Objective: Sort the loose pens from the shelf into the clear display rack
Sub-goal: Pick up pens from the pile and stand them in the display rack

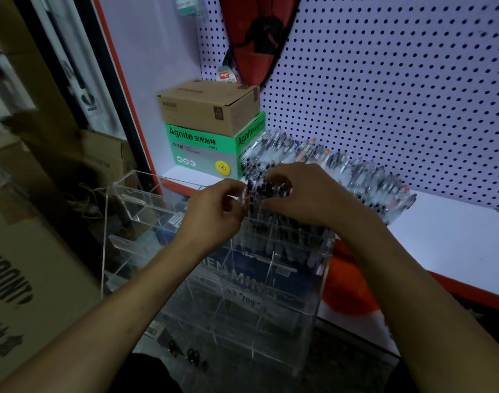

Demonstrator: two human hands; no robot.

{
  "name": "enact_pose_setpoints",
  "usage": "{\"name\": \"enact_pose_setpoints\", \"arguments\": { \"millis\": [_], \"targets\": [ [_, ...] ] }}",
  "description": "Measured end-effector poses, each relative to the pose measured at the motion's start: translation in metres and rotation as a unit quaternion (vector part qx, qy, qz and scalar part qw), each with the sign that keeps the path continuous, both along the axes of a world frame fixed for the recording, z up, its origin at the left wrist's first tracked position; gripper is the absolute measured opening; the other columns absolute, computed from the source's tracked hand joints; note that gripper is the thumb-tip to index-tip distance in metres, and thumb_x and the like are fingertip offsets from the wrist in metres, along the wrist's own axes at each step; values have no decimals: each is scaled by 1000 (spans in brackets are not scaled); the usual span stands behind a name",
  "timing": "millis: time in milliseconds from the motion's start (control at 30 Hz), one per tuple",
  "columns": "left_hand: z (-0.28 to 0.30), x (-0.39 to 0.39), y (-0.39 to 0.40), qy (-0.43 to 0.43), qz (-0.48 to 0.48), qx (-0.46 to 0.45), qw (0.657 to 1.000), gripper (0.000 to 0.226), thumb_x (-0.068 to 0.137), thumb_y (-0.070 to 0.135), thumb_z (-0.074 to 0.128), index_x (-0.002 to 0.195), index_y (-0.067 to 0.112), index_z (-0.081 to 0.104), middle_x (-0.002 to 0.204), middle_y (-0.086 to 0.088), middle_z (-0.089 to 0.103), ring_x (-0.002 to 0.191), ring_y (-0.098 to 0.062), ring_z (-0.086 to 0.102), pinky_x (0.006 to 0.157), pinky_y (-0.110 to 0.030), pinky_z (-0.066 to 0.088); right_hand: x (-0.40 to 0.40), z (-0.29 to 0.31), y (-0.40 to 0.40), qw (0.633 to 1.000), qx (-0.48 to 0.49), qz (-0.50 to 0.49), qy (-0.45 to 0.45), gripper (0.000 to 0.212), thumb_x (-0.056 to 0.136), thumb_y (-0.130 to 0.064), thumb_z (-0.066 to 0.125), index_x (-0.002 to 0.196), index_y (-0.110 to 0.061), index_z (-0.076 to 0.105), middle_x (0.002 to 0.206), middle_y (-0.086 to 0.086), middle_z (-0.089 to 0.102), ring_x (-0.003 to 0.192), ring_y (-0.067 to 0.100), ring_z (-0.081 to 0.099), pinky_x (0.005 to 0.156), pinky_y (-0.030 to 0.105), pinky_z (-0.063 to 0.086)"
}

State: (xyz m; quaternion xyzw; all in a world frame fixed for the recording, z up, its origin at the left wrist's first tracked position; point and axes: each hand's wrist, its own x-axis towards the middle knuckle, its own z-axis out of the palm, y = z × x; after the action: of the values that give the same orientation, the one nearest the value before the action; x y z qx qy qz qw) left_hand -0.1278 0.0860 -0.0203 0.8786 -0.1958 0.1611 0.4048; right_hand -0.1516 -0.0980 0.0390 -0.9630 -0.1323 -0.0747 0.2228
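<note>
Both hands, left hand (pixel 214 205) and right hand (pixel 305 194), grasp a bunch of dark-tipped pens (pixel 261 191) above the clear acrylic display rack (pixel 242 293).

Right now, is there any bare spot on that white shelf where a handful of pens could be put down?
Yes: the white shelf is bare to the right of the loose pens, between the pegboard and the shelf's orange front edge. The left end is crowded: the green box carries a brown carton, pens lie against it, and both hands work at the clear rack.
</note>
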Motion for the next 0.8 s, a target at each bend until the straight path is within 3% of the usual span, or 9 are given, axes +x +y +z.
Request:
{"name": "enact_pose_setpoints", "arguments": {
  "millis": [33,133,267,333,400,500,633,800],
  "targets": [
    [0,0,-1,3,-1,1,1000,28,86,4,64,111,16,67,97,6,70,81,-9,67,80,-26,56,0,0,-2,1000,2,11,9,50,85,-40,72,126,-15,60,122,5,62,107,17,58,88,28,46],
    [0,1,1,26,23,-16,999,36,87,-1,56,117,17,65,106,2,69,85,-7,65,75,-10,50,2,1,-11,999,37,18,32,54,83,-38,75,131,-20,57,125,0,61,107,12,58,86,23,42],
    [7,-1,3,40,13,-68,997,43,86,-6,53,113,26,62,111,5,66,96,-11,63,81,-23,54,4,3,-22,997,69,17,21,51,85,-33,74,131,-18,59,120,-2,62,99,6,57,82,12,41],
    [16,-5,0,23,5,-89,996,44,86,-7,55,109,29,62,109,12,65,100,-8,61,83,-27,55,3,5,-28,997,78,15,7,45,87,-31,73,127,-16,61,117,-1,65,96,6,59,85,14,45],
    [28,-5,-7,-2,-12,-108,994,38,88,-6,56,102,28,65,100,17,66,96,-4,63,80,-26,56,1,7,-37,997,80,-1,-22,35,91,-25,69,125,-14,64,115,1,67,96,9,60,90,20,47],
    [43,7,-26,-19,-53,-106,993,28,89,-2,59,92,22,70,89,12,71,85,-6,67,76,-21,56,0,5,-60,994,71,-51,-65,25,98,-14,57,121,-12,67,117,5,68,101,18,62,88,20,42],
    [59,40,-57,-6,-99,-16,995,17,90,6,61,92,18,73,84,3,71,78,-11,67,71,-22,54,7,-3,-97,977,120,-151,-89,20,98,-13,55,111,-15,70,113,4,69,89,19,61,84,28,48],
    [68,91,-108,22,-151,196,969,12,89,11,65,97,14,73,97,-6,71,86,-21,64,79,-28,50,15,-21,-132,961,147,-216,-87,18,94,-10,58,101,-15,73,102,5,72,85,18,64,87,35,54]
  ]
}}
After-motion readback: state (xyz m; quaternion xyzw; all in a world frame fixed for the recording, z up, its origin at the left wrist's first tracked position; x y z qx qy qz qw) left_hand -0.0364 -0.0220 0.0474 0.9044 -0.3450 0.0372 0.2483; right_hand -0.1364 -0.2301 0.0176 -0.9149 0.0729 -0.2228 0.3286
